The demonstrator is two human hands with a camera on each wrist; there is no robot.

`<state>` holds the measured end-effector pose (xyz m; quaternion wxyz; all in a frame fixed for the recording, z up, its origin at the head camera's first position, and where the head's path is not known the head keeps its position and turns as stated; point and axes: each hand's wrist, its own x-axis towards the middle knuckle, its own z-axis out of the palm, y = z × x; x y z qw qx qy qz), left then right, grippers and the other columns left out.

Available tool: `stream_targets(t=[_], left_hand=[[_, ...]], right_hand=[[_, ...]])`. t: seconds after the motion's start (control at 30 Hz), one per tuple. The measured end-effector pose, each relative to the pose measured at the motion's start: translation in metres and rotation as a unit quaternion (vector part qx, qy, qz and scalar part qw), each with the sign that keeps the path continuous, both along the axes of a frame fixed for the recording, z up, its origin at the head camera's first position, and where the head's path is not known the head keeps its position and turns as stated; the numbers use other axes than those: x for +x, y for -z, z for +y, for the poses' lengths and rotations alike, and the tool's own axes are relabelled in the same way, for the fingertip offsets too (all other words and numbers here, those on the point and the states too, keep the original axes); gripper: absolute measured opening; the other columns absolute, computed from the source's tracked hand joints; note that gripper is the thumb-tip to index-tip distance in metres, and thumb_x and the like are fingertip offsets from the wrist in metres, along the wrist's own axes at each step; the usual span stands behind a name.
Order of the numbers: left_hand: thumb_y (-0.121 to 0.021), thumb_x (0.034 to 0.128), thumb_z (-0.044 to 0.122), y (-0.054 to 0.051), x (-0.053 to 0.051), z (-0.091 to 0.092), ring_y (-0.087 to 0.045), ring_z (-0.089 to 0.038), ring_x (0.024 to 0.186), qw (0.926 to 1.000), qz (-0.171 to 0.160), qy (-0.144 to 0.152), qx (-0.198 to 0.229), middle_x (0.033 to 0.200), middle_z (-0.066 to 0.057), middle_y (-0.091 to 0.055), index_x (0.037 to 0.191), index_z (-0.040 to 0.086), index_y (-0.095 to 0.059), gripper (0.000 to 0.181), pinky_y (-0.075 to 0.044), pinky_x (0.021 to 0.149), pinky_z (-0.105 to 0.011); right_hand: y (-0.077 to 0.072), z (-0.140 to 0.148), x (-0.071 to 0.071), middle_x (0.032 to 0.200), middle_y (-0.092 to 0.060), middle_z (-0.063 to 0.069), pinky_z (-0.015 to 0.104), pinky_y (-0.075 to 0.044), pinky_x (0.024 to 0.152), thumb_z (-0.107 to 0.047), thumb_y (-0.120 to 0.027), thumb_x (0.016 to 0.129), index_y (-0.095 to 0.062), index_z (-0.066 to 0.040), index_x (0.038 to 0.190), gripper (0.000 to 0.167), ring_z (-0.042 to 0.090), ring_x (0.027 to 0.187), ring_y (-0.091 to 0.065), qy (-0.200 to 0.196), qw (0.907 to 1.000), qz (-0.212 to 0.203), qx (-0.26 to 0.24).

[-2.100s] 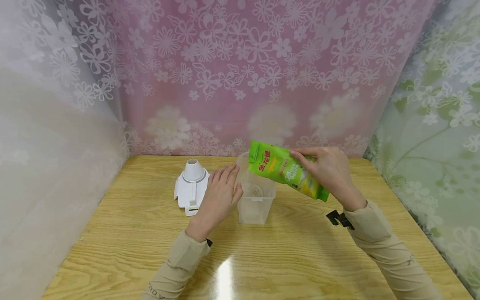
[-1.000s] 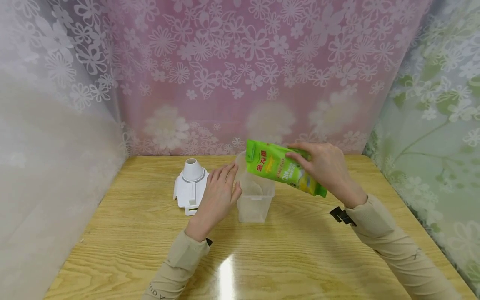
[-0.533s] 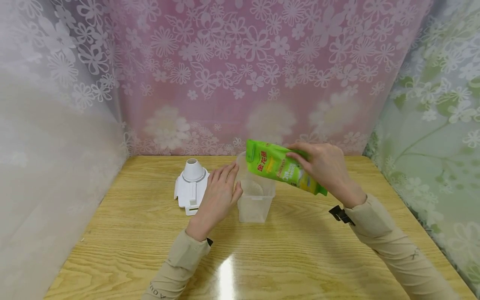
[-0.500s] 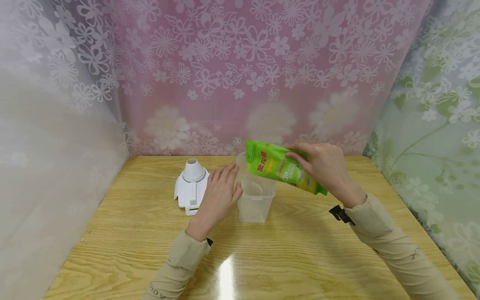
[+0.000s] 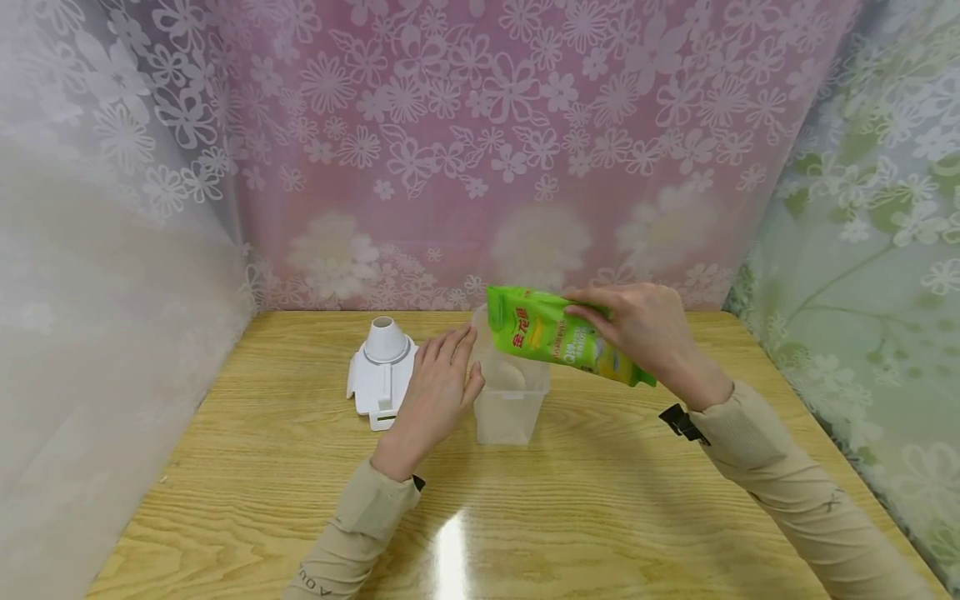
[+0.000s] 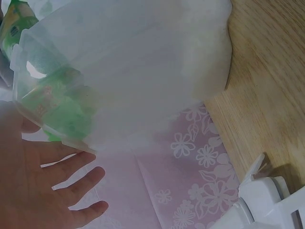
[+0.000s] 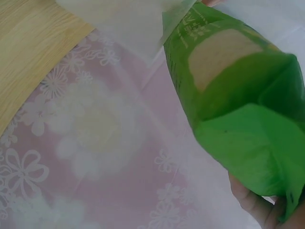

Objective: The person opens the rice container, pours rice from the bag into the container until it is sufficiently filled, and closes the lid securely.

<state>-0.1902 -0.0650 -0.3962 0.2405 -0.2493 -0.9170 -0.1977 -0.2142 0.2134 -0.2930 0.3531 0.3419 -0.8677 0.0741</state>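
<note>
A translucent plastic container (image 5: 510,417) stands on the table with pale grains inside, also seen as the container (image 6: 143,71) in the left wrist view. My left hand (image 5: 438,387) touches its left rim, fingers nearly straight and slightly spread. Above the container's right side my right hand (image 5: 645,329) grips a green printed bag (image 5: 555,333), tilted with its left end over the opening. In the right wrist view the bag (image 7: 248,143) shows a window with pale contents, and fingers hold its near end. Whether grains are falling is hidden.
A white plastic part with a cone-shaped spout (image 5: 386,343) lies on the wooden table (image 5: 300,500), left of the container and close to my left hand. A pink floral curtain (image 5: 435,150) hangs behind, with pale curtains at both sides.
The bag's left end has shifted slightly left and down, and the bag lies a little flatter. My right hand moved slightly left with it. My left hand stays at the container's rim.
</note>
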Motion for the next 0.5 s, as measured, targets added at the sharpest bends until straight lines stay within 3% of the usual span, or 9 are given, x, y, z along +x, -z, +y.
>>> stream_targets(t=[0.13, 0.5], left_hand=[[-0.047, 0.1038, 0.021, 0.0, 0.0003, -0.0002, -0.046, -0.037, 0.136, 1.0, -0.007, -0.001, 0.002, 0.151, -0.016, -0.049, 0.146, -0.002, -0.049, 0.049, -0.033, 0.115, -0.059], [-0.048, 0.1038, 0.021, 0.0002, 0.0003, 0.0004, -0.046, -0.037, 0.135, 1.0, -0.006, -0.004, -0.001, 0.151, -0.016, -0.049, 0.147, -0.002, -0.049, 0.049, -0.034, 0.113, -0.059]], right_hand=[[-0.0005, -0.0004, -0.0001, 0.085, -0.079, 0.004, 0.025, -0.024, 0.037, -0.025, -0.08, 0.085, -0.082, -0.019, 0.106, 0.022, 0.016, 0.046, -0.06, -0.003, 1.0, 0.006, 0.004], [-0.0012, -0.0006, 0.001, 0.085, -0.079, 0.003, 0.026, -0.022, 0.037, -0.026, -0.08, 0.085, -0.082, -0.02, 0.106, 0.022, 0.017, 0.047, -0.061, -0.012, 0.9996, 0.022, 0.012]])
